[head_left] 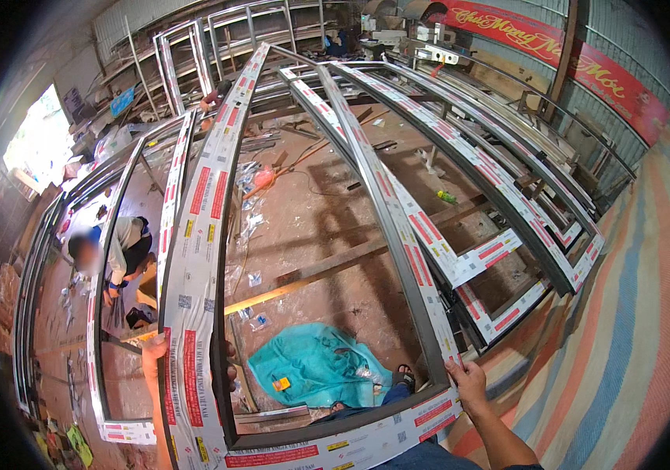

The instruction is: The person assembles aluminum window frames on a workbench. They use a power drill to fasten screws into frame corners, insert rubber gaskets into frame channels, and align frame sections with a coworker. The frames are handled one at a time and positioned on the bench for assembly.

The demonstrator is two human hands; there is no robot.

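Note:
A long rectangular metal frame [208, 204], dark-edged and wrapped in white film with red printed patches, stretches away from me. My left hand [156, 362] is closed on its left side piece, with fingertips showing on the inner edge. Near the front right corner, my right hand [469, 382] is wrapped round the right side piece. The frame's near end crosses in front of my legs, and its far end rises toward the back of the room. What looks like another person's hand [211, 99] is beside the far part of the left side piece.
Similar film-covered frames [499, 176] lean to the right, and more frames [100, 329] stand to the left. Beyond the left side piece a person [123, 247] crouches. A turquoise sheet [315, 364] lies near my sandalled foot [404, 377]. Striped fabric [624, 290] hangs at right.

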